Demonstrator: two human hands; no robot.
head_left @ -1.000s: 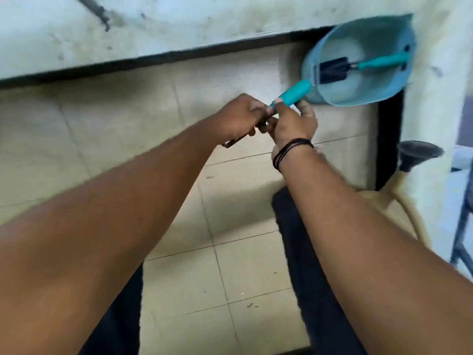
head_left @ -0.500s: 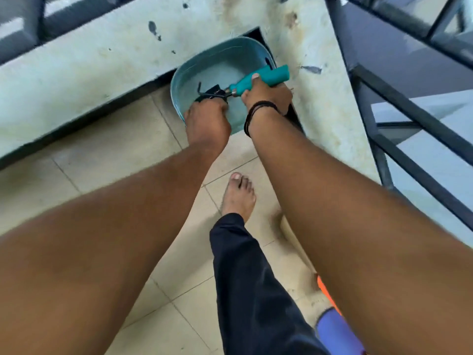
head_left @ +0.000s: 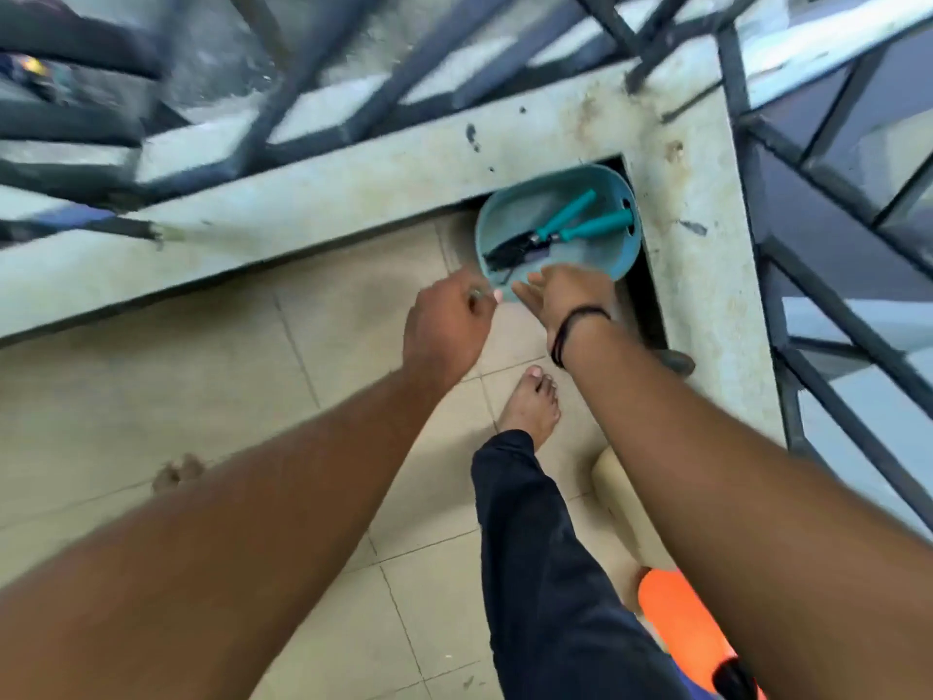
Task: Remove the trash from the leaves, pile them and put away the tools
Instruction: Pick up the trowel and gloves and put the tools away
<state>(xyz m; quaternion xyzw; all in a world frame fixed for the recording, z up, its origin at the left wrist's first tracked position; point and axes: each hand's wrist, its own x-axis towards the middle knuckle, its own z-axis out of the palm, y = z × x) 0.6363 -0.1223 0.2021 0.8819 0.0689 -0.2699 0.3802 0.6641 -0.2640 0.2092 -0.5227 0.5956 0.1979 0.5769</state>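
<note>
Teal-handled tools point(head_left: 565, 227) lie inside the basin point(head_left: 621, 257). Just outside its near rim, the right hand point(head_left: 565, 290) is spread and holds nothing; the left hand point(head_left: 444, 320) is curled, seemingly pinching something small. Best lift both hands straight away, leaving the basin unknocked.

The tiled floor point(head_left: 212, 376) is carrying a teal tub point(head_left: 613, 255) in the far corner, and a bare foot point(head_left: 530, 406) nearer.
</note>
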